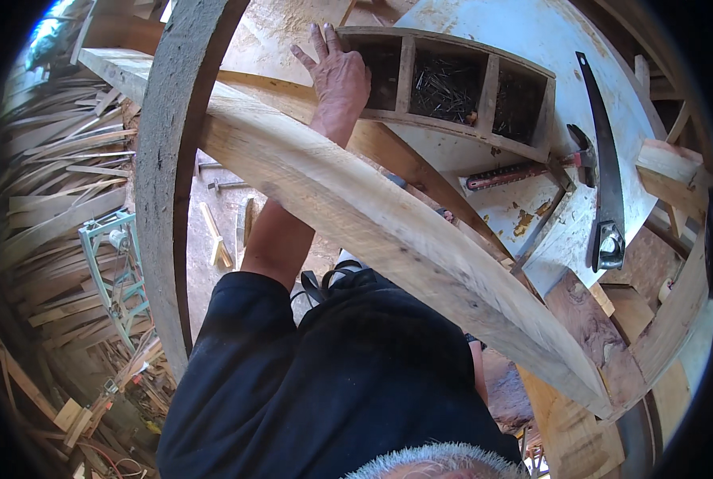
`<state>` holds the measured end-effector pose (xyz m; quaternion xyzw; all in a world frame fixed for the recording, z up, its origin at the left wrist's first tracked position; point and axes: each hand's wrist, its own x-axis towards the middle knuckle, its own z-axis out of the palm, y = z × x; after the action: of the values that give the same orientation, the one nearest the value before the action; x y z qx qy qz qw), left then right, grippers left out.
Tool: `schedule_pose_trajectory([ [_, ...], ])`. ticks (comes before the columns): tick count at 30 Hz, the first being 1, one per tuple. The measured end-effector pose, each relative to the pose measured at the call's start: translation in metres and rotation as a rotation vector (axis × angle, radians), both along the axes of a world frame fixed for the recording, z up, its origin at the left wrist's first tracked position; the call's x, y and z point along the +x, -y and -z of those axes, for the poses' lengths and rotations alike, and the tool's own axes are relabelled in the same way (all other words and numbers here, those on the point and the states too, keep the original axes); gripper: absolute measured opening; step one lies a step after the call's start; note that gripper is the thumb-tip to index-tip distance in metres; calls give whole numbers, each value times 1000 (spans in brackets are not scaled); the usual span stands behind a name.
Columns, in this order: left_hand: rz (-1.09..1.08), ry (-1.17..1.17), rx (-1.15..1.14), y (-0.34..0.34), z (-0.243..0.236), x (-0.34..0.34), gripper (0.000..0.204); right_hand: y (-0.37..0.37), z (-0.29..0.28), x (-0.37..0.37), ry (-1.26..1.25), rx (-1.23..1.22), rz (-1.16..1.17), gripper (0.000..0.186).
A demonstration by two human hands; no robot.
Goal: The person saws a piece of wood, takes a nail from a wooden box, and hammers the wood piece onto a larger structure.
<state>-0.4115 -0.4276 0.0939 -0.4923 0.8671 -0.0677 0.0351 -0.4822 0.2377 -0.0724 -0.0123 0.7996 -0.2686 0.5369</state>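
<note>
My left hand (339, 84) reaches forward beneath a long pale wooden board and rests at the left end of a wooden nail box (491, 96). Three of its fingers are stretched out and spread. The thumb side meets the box's left compartment, where the remaining fingers are hidden. Dark dividers split the box into three compartments, with loose nails (444, 92) heaped in the middle one. The long board (388, 231) runs diagonally in front of my chest, above my left forearm. Of my right arm, only a strip shows beside my dark shirt; my right hand is out of sight.
Right of the box lie a hammer (508, 176) with a red handle and a dark handsaw (604, 144), on a white stained surface (524, 28). An upright grey timber (169, 160) stands at left. Beyond it are piled wood strips (61, 279) and a pale green metal frame (117, 275).
</note>
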Motion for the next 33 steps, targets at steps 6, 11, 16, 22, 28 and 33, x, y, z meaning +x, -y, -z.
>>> schedule_pose_trajectory([
  [6, -61, -52, -53, -4, 14, -6, 27, -9, 11, 5, 12, -15, 37, 29],
  [11, -121, -365, 133, -1, 1, -5, 27, -15, 21, 7, 21, -26, 61, 29],
  [16, 94, -818, 350, 4, -26, 15, 27, -22, 25, 11, 62, 4, 98, 30],
  [22, -126, -1402, 990, -22, -37, 29, 15, 7, -8, 16, -147, -151, 66, 29],
  [28, -21, -1519, 1042, -39, -48, 24, 13, 30, -36, 16, -52, -6, 180, 34],
  [33, -32, -1554, 1251, -68, -40, 7, 14, 18, -13, 21, -486, -210, -122, 39],
])
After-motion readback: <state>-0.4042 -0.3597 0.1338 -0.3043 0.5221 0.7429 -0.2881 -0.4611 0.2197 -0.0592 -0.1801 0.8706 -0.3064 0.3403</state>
